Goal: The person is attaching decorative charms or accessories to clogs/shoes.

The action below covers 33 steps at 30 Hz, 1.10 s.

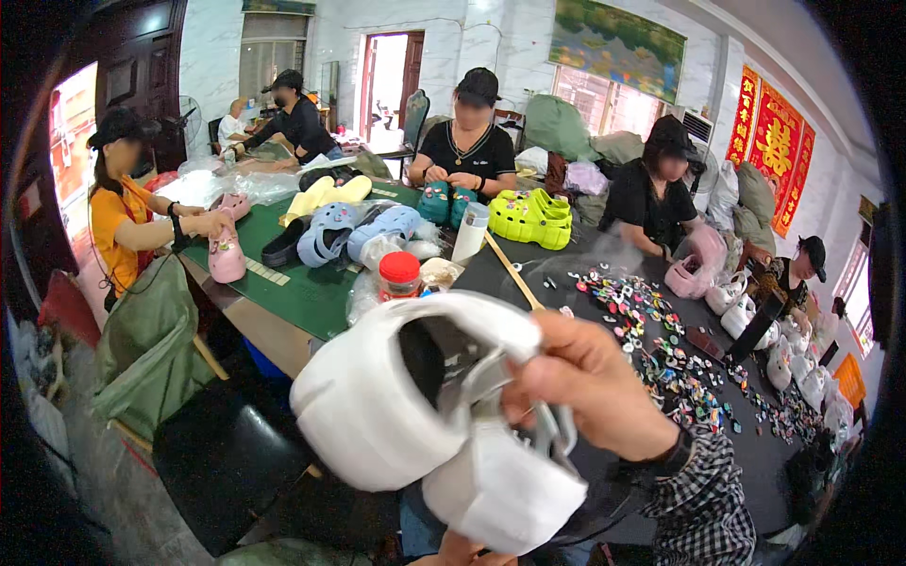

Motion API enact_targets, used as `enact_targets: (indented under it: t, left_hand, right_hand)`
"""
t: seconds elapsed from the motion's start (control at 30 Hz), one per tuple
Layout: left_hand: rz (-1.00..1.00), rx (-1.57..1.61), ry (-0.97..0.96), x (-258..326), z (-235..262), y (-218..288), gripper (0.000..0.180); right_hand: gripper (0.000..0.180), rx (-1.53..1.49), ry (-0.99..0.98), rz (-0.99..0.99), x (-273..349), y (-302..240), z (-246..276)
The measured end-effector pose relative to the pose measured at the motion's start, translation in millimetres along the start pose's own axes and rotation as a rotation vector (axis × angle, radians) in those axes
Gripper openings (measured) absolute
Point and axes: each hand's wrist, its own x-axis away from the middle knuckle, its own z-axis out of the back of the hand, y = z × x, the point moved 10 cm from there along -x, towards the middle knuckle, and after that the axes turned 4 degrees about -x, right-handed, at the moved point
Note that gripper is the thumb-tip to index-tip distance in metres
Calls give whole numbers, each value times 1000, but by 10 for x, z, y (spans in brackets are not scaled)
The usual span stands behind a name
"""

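Holding white clogs (415, 415) up over the surface (755, 453), right hand (590, 387) fingers closed on the strap, left hand (453, 549) barely showing, grip unclear; looks light, bendy foam.

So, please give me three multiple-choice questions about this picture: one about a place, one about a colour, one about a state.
1. Where do the small charms lie?
A. On the dark table top
B. On the floor
C. Inside a green bag

2. What colour are the clogs held nearest the camera?
A. Pink
B. White
C. Blue

3. How does the right hand stand?
A. Open and flat on the table
B. Closed on the white clogs
C. Out of view

Answers:
1 A: the charms are scattered over the dark table.
2 B: both clogs are plainly white.
3 B: its fingers wrap the clogs' straps. The left hand barely shows at the lower edge.
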Motion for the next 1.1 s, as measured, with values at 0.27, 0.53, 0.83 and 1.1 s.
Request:
enact_targets:
  t: [0.27, 0.53, 0.83, 1.1]
  left_hand:
    - [222, 189, -184, -295, -76, -459, 24]
    - [425, 115, -151, -204, 152, -955, 22]
    - [826, 112, -20, 180, 354, -1628, 24]
    - [817, 57, -106, 117, 280, -1592, 24]
  right_hand:
    - [42, -9, -311, 21, -1102, 258, -715]
    - [54, 192, -13, 364, -3256, 439, -192]
    - [55, 1077, 14, 527, -4347, 635, 735]
    - [30, 952, -258, 403, -2896, 996, 547]
